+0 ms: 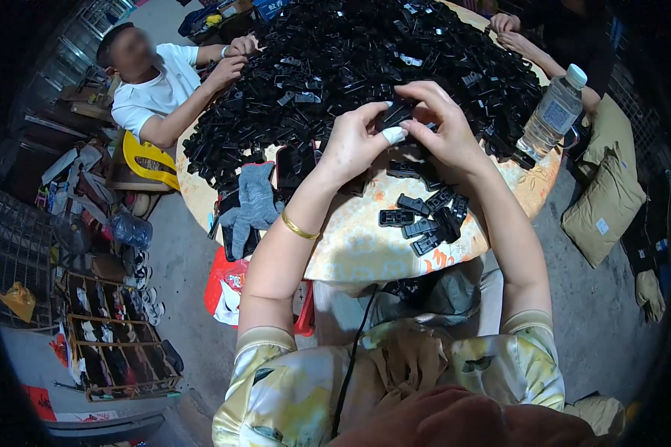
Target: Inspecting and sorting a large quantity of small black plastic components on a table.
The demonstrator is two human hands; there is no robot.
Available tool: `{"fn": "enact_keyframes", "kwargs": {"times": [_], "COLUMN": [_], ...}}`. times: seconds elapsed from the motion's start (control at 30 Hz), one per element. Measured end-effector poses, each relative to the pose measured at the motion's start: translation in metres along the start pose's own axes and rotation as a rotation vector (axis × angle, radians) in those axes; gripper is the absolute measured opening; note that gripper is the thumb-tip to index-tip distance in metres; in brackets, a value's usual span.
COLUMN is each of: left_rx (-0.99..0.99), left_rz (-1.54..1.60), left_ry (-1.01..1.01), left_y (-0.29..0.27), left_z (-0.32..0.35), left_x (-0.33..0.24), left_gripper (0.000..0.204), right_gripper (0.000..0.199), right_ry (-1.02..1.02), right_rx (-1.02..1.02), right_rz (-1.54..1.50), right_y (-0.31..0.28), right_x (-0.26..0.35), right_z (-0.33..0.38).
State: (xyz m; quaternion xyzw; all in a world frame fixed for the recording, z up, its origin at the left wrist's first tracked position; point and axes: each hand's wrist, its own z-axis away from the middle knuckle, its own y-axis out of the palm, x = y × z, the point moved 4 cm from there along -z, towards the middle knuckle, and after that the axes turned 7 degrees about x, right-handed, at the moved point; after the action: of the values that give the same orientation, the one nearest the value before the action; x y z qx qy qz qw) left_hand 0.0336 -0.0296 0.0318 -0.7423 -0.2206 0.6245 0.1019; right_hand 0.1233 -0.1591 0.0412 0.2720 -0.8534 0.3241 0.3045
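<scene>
Both my hands meet at the near edge of a large heap of small black plastic parts. Between their fingertips is one black plastic part, partly covered by the fingers. My left hand pinches it from the left; white tape wraps its thumb and a fingertip. My right hand grips the same piece from the right, fingers curled over it. Just below the hands, on the patterned tabletop, a small group of similar black parts lies loosely, several overlapping.
A clear bottle stands on the table's right side. A grey glove lies at the left edge. One person sits at the far left; another person's hands rest at the far right. Tan sacks and a shoe rack flank the table.
</scene>
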Motion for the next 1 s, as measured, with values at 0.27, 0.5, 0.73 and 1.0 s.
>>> {"fn": "enact_keyframes", "kwargs": {"times": [0.27, 0.5, 0.73, 1.0], "left_rx": [-0.037, 0.177, 0.272, 0.596], "left_rz": [-0.237, 0.121, -0.178, -0.103], "left_ry": [0.081, -0.080, 0.006, 0.153], "left_y": [-0.001, 0.005, 0.010, 0.037], "left_z": [0.000, -0.001, 0.004, 0.006], "left_x": [-0.007, -0.007, -0.015, -0.005], "left_gripper": [0.044, 0.037, 0.037, 0.025], "right_gripper": [0.037, 0.032, 0.026, 0.016], "right_ry": [-0.023, -0.109, 0.111, 0.368], "right_rx": [0.133, 0.154, 0.063, 0.071], "right_rz": [0.135, 0.162, -0.282, 0.518], "right_y": [-0.004, -0.006, -0.026, -0.043], "right_x": [-0.009, -0.009, -0.035, -0.061], "right_z": [0.001, 0.001, -0.002, 0.005]}}
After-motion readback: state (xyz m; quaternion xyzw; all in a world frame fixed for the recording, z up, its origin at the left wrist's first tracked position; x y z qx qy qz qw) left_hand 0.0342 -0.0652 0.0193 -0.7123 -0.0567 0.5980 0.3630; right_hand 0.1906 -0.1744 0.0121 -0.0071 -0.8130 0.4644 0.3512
